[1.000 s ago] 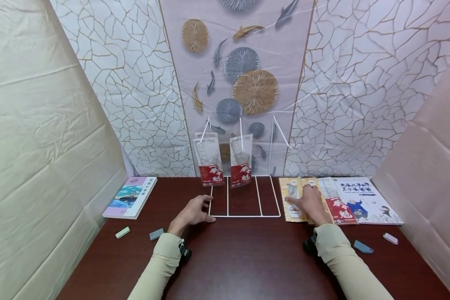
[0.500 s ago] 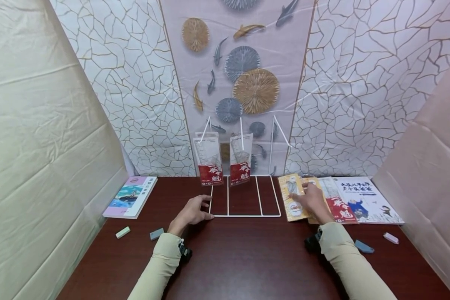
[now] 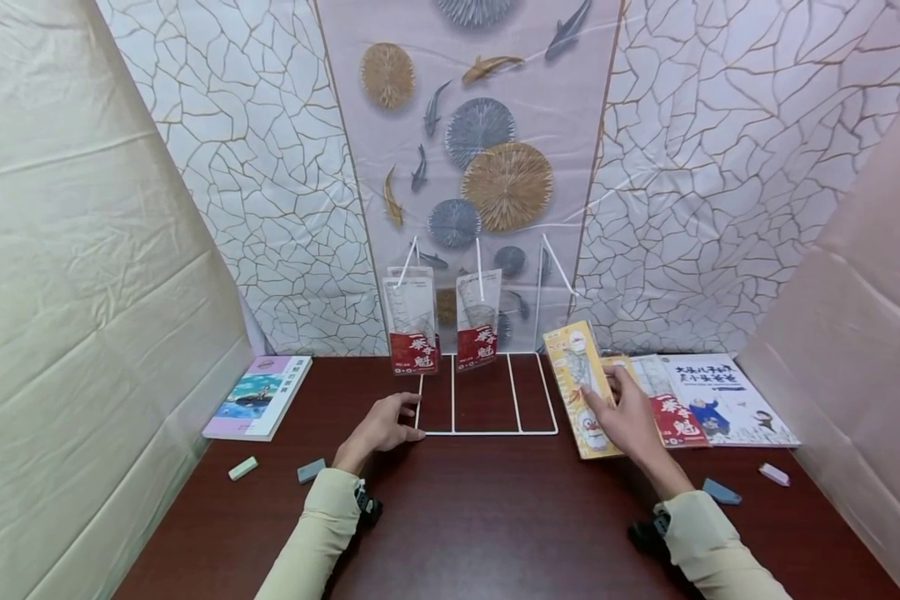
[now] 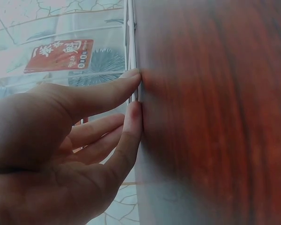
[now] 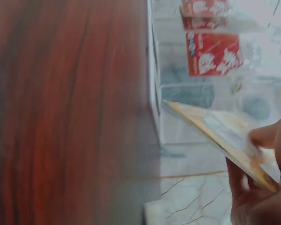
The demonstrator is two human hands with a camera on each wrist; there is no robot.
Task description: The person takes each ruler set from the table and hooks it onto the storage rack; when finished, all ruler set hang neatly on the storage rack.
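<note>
A white wire display rack (image 3: 487,433) stands on the table, with clear-and-red hanging packets (image 3: 414,333) on its left hook and another such packet (image 3: 477,325) on the middle one. My left hand (image 3: 378,429) pinches the rack's front left corner of the base, thumb and index finger on the wire in the left wrist view. My right hand (image 3: 630,417) holds a yellow flat packet (image 3: 579,387) raised and tilted beside the rack's right side, thumb on its front and fingers behind. The rack's right hook (image 3: 560,265) carries nothing.
Right of the rack lie a second yellow packet (image 3: 621,367), a clear-and-red packet (image 3: 675,417) and a white picture book (image 3: 727,400). A pink-blue book (image 3: 258,397) lies at left. Small erasers (image 3: 243,468) and blue-grey pieces (image 3: 311,471) lie on the table.
My right hand has lifted the yellow packet off the table and brought it up and slightly left, tilting it. The left hand stays at the rack's corner.
</note>
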